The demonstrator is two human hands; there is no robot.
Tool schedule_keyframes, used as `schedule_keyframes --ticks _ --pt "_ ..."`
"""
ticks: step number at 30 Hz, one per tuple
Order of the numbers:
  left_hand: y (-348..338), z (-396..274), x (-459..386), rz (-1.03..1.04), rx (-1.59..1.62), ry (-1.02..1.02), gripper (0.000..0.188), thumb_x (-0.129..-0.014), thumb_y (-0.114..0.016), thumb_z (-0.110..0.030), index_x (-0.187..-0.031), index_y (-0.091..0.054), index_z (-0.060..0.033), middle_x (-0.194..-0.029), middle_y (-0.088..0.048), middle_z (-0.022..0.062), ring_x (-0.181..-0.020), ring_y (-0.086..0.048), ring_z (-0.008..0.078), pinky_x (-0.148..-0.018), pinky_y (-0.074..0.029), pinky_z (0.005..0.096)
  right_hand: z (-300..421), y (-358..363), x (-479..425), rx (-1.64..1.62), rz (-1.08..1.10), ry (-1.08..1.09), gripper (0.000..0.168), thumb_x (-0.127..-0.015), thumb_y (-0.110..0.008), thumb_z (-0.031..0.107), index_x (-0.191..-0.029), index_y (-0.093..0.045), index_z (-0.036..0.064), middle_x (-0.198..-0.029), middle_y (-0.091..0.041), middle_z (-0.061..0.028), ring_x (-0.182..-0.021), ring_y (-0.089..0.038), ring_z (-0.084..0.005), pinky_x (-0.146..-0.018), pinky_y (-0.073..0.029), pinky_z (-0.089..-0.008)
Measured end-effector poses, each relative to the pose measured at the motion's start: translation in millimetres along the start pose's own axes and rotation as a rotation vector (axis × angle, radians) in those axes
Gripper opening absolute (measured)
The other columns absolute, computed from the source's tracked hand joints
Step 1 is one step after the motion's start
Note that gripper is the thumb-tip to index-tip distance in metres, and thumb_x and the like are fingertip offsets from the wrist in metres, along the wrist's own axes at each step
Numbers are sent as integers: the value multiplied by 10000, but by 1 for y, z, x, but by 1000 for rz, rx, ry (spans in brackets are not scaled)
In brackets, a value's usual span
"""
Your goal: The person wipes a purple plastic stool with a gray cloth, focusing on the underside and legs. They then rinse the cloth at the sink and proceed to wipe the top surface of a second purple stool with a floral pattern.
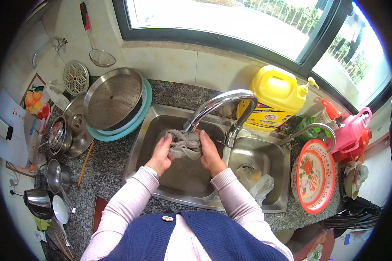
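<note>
A crumpled grey cloth (184,145) is held between my two hands, just under the spout of the chrome faucet (222,98). My left hand (162,156) grips its left side with the thumb on top. On the right side, my right hand (210,151) presses against the cloth, its fingers partly hidden. Both hands are over the larger, left basin of the stainless steel double sink (186,177). Whether water runs from the spout cannot be told, as the cloth hides its mouth.
Crumpled clear plastic bags (261,189) lie in the right basin. A yellow detergent jug (274,98) stands behind the faucet. At right are a red-rimmed enamel basin (313,176) and a pink jug (349,130). A perforated steel pan (114,98) rests on stacked basins at left, near a wooden chopstick (85,166).
</note>
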State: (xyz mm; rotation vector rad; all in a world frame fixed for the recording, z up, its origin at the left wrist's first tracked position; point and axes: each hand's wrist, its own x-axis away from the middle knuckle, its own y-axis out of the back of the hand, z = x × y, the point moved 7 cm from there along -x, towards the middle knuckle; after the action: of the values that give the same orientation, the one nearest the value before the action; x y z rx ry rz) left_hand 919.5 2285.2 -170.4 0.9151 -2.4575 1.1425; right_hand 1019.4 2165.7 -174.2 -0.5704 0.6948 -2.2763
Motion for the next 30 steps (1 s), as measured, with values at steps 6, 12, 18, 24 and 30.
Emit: schedule_keyframes --ticks 6,12,18,24,30 --pt "41 7 -48 -44 37 -124 257 -996 -473 -325 -1067 -514 -81 -918 -586 41 -815 -601 186 -745 -526 364 14 -74 55 859 84 569 270 -905 -600 184 -1163 -619 106 -1239 -496 -103 -1145 -492 -238 -969 -404 -315" --pt "-11 41 5 -101 -75 147 309 -997 -411 -427 -999 -553 -152 -862 -586 13 -795 -609 176 -670 -508 384 0 -38 13 954 -180 375 201 -903 -573 234 -936 -608 39 -889 -611 -185 -832 -592 -344 -727 -469 -394" --pt "-15 30 -10 -16 -390 -15 376 -999 -391 -437 -1039 -589 -120 -864 -640 42 -733 -629 186 -660 -520 367 3 -16 -4 900 -403 269 241 -932 -518 234 -916 -566 -1 -839 -625 -218 -772 -600 -400 -675 -460 -460" --pt "2 55 -5 30 -121 214 492 -935 -410 -583 -999 -613 -139 -871 -654 45 -743 -635 195 -652 -517 369 -2 -63 24 1114 -277 409 186 -913 -525 220 -942 -554 38 -919 -588 -226 -845 -567 -434 -715 -457 -507" --pt "-30 42 22 45 -480 207 253 -978 -426 -418 -1069 -540 -211 -876 -575 -43 -726 -516 92 -525 -382 293 -44 60 -51 865 -488 219 336 -973 -458 304 -908 -615 14 -873 -665 -170 -773 -631 -351 -671 -474 -415"
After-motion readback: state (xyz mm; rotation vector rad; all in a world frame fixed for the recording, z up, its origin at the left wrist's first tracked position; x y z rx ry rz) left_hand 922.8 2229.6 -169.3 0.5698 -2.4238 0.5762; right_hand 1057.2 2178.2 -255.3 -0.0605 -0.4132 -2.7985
